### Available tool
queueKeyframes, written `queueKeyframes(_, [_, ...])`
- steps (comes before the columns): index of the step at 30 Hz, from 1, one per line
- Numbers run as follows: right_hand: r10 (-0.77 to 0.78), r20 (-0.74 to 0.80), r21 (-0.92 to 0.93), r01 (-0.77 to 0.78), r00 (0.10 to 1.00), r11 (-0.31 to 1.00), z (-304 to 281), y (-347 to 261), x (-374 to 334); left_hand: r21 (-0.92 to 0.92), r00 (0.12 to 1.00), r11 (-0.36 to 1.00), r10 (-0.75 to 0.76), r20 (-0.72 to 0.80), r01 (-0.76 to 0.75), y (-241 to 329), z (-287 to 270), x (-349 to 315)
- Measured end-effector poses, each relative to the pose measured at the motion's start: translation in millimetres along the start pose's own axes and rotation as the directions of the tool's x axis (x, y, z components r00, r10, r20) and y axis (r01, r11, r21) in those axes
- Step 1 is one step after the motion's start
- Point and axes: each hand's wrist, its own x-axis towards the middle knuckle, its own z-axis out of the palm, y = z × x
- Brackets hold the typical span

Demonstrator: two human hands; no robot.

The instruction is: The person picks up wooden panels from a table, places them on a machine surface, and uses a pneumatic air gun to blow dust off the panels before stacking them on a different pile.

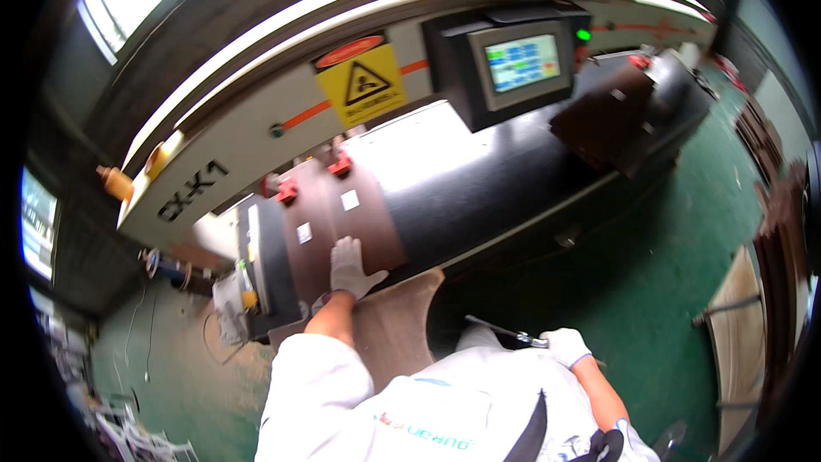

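My left hand (349, 272), in a white glove, lies flat with fingers spread on a dark brown panel (374, 221) near the front edge of the machine's black bed (470, 184). Another brown panel (310, 205) lies alongside it; each carries a small white label. Red clamps (340, 164) stand at their far ends. Just below that hand, a lighter brown curved board (398, 325) sits in front of the bed. My right hand (566, 346), also gloved, is closed around a silver tool with a long thin rod (496, 327), low by my right side; its exact kind is unclear.
Above the bed runs a long pale machine beam with a yellow warning sign (361, 85) and a lit control screen (523, 64). More brown pieces (607, 120) rest on the bed's right end. Stacked brown boards (774, 282) stand far right on the green floor. Cables trail at left.
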Motion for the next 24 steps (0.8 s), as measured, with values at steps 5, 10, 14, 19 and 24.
queueKeyframes(5, [0.222,-0.189,0.246,-0.173,0.956,0.954,-23,-23,-4,0.008,0.989,0.994,-0.11,0.095,0.11,-3,-1,-14])
queueKeyframes(10, [0.11,-0.041,0.161,-0.102,0.993,0.982,-3,-14,6,-0.002,0.995,0.997,-0.082,0.065,0.082,-1,8,-10])
queueKeyframes(14, [0.137,-0.02,0.171,-0.131,0.99,0.977,1,-13,8,-0.011,0.996,0.997,-0.075,0.058,0.075,-3,11,-6])
queueKeyframes(19, [0.112,-0.022,0.193,-0.106,0.993,0.975,-7,-25,7,0.018,0.996,0.997,-0.073,0.042,0.072,-7,15,-8])
queueKeyframes(24, [-0.055,0.054,0.068,0.051,0.997,0.996,8,-15,18,-0.024,0.996,0.997,-0.07,0.048,0.071,-3,10,-8])
